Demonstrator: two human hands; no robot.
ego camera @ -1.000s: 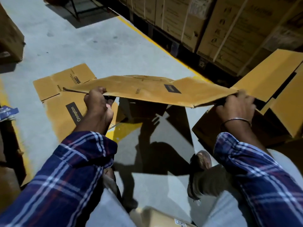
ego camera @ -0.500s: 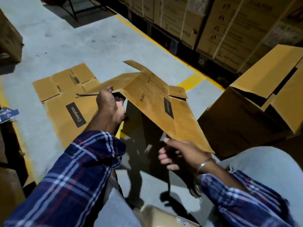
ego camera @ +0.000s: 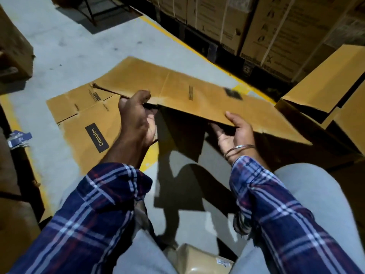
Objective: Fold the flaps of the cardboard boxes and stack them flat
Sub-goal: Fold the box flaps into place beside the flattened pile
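Cardboard box, flattened, pinched by left hand; right hand apparently grips its edge.

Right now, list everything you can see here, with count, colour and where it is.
held flattened box: one, brown, in the air at centre
flattened box on the floor: one, brown with a black label, left of centre
open boxes: at least two, brown, right
stacked cartons: several, brown, top right
floor lines: yellow, on grey concrete
left hand: grips the held box's near edge
right hand: pinches the same edge, thumb on top
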